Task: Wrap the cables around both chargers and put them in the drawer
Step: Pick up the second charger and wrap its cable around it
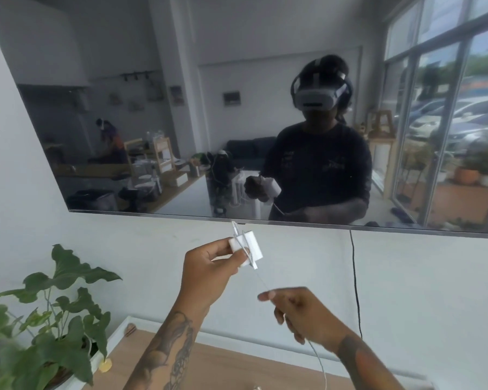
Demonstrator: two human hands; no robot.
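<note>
- Wooden light-brown tabletop (223, 361) lies lowest and nearest, under both arms.
- Right hand (299, 311), below the charger, pinches the thin white cable (317, 358) to keep it taut for winding.
- Left hand (209, 266) grips the small white square charger (247, 249), raised before the dark wall screen (181, 108); no drawer is visible.
</note>
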